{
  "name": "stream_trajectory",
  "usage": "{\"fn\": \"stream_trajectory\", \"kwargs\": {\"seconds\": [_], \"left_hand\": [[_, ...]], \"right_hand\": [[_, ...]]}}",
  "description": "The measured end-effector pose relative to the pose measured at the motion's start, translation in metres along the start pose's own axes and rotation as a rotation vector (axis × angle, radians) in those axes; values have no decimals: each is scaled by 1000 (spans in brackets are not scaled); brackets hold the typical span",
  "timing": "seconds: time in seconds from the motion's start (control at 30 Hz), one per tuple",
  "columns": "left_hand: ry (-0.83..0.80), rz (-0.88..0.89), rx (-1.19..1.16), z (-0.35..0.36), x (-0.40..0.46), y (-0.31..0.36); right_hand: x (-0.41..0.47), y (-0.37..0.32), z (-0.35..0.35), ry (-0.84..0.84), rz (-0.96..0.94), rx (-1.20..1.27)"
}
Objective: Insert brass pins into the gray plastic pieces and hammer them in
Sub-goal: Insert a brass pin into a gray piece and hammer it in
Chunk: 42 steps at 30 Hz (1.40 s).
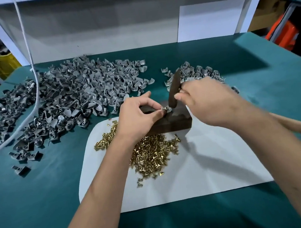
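- Brass pins (149, 154) lie in a loose pile on white paper (214, 162), small, hard and probably slippery.
- Left hand (137, 115) pinches a gray plastic piece (165, 109) on the dark block (172, 123); hold its edges.
- Right hand (205, 100) grips the hammer (174, 90).
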<state>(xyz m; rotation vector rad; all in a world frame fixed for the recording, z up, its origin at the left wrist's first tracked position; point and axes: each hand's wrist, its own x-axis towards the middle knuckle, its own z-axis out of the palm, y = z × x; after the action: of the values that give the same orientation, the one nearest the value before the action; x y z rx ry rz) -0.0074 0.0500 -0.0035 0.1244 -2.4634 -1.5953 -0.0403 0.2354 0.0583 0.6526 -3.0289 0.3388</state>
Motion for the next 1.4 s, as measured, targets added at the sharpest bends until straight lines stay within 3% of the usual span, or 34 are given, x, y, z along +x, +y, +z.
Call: {"fn": "stream_trajectory", "kwargs": {"seconds": [0.13, 0.33, 0.57, 0.63, 0.67, 0.73, 0.77, 0.83, 0.93, 1.03, 1.1, 1.23, 1.33, 1.4], "left_hand": [[-18, 14, -1, -1, -1, 3], [-64, 1, 18, -2, -4, 7], [-61, -19, -12, 1, -4, 7], [-61, -28, -37, 1, -4, 7], [-59, -30, -43, 1, -4, 7], [-52, -28, -49, 2, -3, 7], [-48, -24, -54, 2, -3, 7], [-37, -12, -84, 2, -2, 6], [2, 14, -155, 1, -1, 5], [120, 22, -267, -3, 2, 4], [302, -13, -281, -13, 7, 0], [591, -117, 88, -41, 13, -16], [581, -148, 300, -48, 13, -29], [537, -140, 426, -48, 13, -32]], "right_hand": [[-2, 34, -4, 108, 3, 139], [-10, 66, 10, -72, 72, 58], [-9, 60, 12, -166, 122, -15], [-6, 52, 12, -91, 100, -58], [-5, 47, 13, 27, 69, -49], [-5, 33, 17, 274, -52, 112], [-5, 24, 18, 312, -136, 208], [-4, 11, 22, 239, -280, 279], [6, 7, 28, 191, -342, 284], [16, 9, 30, 229, -291, 359], [25, 14, 30, 238, -204, 366], [51, 35, 22, 291, 75, 158], [67, 27, 17, 294, 179, -61], [79, 5, 15, 205, 116, 40]]}}
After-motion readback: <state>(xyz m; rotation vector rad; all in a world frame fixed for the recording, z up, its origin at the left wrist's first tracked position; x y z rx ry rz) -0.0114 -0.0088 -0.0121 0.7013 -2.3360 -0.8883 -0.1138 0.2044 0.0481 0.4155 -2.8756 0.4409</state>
